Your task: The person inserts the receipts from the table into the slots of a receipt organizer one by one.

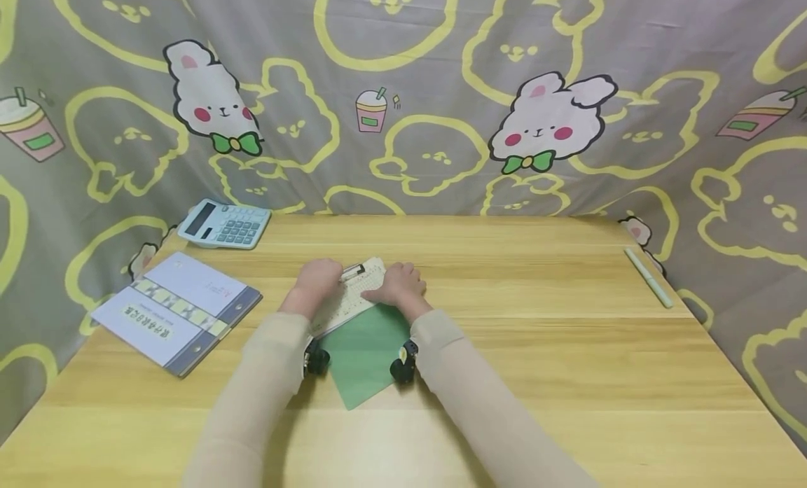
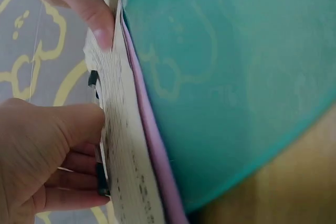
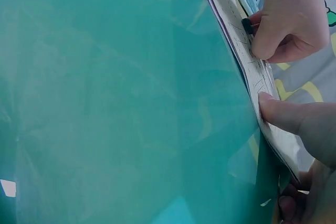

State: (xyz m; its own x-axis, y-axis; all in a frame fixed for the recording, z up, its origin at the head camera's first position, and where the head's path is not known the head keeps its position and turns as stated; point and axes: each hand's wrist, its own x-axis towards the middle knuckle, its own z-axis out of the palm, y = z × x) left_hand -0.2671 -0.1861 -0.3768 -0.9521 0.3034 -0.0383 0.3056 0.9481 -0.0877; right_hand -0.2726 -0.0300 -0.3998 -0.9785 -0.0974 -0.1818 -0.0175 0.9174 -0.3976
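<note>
A thin stack of printed papers (image 1: 345,300) lies tilted over a glossy green folder (image 1: 362,365). A metal clip with black ends (image 1: 354,272) sits at the papers' far edge. My left hand (image 1: 315,286) grips that edge beside the clip, thumb on top; in the left wrist view the left hand (image 2: 50,150) has its fingers behind the clip. On the right end of the stack, my right hand (image 1: 401,286) pinches the papers, its thumb laid across the top sheet. The right wrist view shows the right hand (image 3: 310,129) with fingers under the edge. A pink layer (image 2: 152,135) shows beneath the papers.
A lavender notebook (image 1: 183,309) lies on the left of the wooden table (image 1: 536,376), with a light blue calculator (image 1: 227,224) behind it. A pale green pen (image 1: 648,276) lies near the right edge. A patterned curtain (image 1: 435,75) hangs around the back and sides.
</note>
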